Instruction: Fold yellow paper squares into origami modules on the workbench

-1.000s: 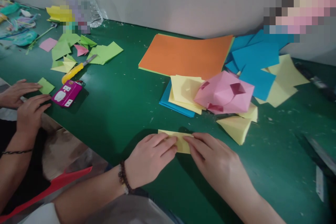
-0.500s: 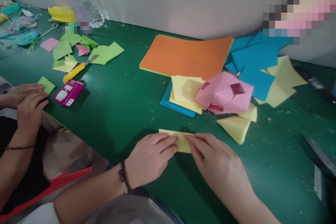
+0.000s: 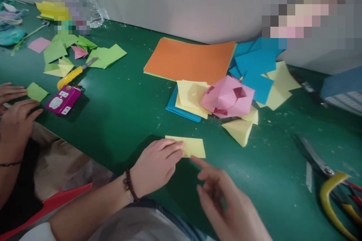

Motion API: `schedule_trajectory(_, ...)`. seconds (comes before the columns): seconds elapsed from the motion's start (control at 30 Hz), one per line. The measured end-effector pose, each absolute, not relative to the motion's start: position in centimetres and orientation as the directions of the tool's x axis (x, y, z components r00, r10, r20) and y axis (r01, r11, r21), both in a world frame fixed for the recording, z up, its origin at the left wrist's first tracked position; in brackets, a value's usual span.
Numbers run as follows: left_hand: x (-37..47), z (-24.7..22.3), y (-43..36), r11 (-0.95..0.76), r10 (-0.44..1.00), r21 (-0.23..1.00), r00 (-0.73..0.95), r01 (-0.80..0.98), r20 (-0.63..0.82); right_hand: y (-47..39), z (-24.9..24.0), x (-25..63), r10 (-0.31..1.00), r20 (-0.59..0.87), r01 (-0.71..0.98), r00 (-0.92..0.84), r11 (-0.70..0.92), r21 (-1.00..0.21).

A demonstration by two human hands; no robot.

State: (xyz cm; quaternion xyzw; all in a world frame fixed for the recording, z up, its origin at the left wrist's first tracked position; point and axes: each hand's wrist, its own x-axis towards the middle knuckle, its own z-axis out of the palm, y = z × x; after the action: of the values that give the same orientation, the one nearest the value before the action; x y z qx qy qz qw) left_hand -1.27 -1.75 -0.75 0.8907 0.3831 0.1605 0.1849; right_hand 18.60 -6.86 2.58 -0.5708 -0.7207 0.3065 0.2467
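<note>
A folded strip of pale yellow paper [image 3: 195, 147] lies flat on the green table in front of me. My left hand [image 3: 158, 163] holds its left part down, fingers close together on top of it. At the paper's near edge is the outstretched index finger of my right hand [image 3: 223, 199]; the thumb and other fingers are loosely bent and apart, with nothing in them. Just beyond the strip sit a folded pink paper shape [image 3: 229, 97], a stack of yellow sheets [image 3: 190, 94] over blue ones [image 3: 174, 107], and a folded yellow piece [image 3: 239, 131].
Orange sheets [image 3: 188, 58] lie at the back, with blue papers [image 3: 256, 62] beside them. Yellow-handled scissors [image 3: 329, 175] are at right. On the left are a craft knife [image 3: 70, 77], a purple box-shaped device [image 3: 64, 99], green papers [image 3: 106, 56] and another person's hands [image 3: 21, 118].
My right hand has let go of the yellow strip's right end and drawn back toward me, index finger extended. My left hand stays on the paper. The view has shifted right.
</note>
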Motion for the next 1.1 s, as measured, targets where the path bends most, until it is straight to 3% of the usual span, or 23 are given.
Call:
schedule_trajectory(0.37, -1.1, -1.5, -1.9, -0.571, 0.806, 0.487, 0.564, 0.661, 0.180, -8.7, 0.4, 15.8, 0.973, -0.086, 0.612, -0.213, 0.064, -0.789)
schedule_trajectory(0.7, -1.3, -1.5, -1.8, -0.598, 0.787, 0.483, 0.582, 0.640, 0.204, -9.9, 0.8, 18.2, 0.982, -0.151, 0.584, 0.111, -0.187, -0.790)
schedule_trajectory(0.8, -1.6, -1.1, -1.4, -0.602, 0.772, 0.515, 0.610, 0.610, 0.180, -9.1, 1.2, 18.7, 0.985, 0.006, 0.732, 0.172, -0.124, -0.670)
schedule_trajectory(0.9, -2.1, -0.5, -0.8, -0.609, 0.742, 0.545, 0.657, 0.576, 0.135, -7.2, 1.2, 18.1, 0.969, 0.247, 0.911, 0.010, 0.093, -0.401)
schedule_trajectory(1.0, -2.7, -0.1, -0.2, -0.630, 0.703, 0.557, 0.702, 0.541, 0.113, -5.3, 0.5, 16.8, 0.952, 0.269, 0.978, -0.148, 0.180, -0.101)
schedule_trajectory(1.1, -3.0, -0.1, 0.1, -0.643, 0.674, 0.572, 0.731, 0.509, 0.108, -4.4, -0.2, 15.4, 0.938, 0.269, 0.976, -0.217, 0.213, 0.046)
